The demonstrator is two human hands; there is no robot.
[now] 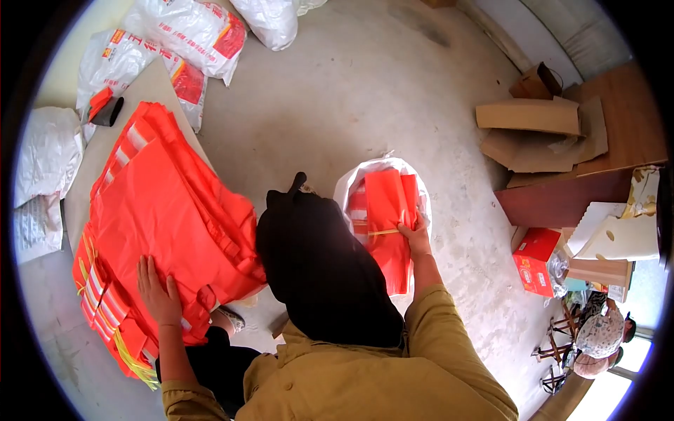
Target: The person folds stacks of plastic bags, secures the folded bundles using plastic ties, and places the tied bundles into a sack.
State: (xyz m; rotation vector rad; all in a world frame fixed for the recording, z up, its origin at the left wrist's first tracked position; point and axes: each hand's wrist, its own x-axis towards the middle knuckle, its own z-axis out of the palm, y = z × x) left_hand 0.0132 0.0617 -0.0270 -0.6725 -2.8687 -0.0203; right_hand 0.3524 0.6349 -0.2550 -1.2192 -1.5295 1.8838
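My left hand point(157, 289) lies flat, fingers stretched out, on a large pile of bright orange-red fabric pieces point(168, 217) with silvery stripes. My right hand point(417, 237) grips the edge of a folded orange-red fabric bundle point(385, 242), which a yellow tie crosses. That bundle stands in the mouth of a white sack point(349, 184), against another striped orange piece point(357, 203). Beside my left hand, tied striped bundles point(105, 302) hang at the pile's near left edge, with loose yellow ties point(135, 361) below.
Printed white plastic sacks point(186, 38) lie at the far left. An orange and black item point(105, 107) rests on the table point(165, 91). Opened cardboard boxes point(530, 116), a wooden desk point(562, 200) and a red box point(535, 263) stand right. People point(600, 333) sit by the doorway.
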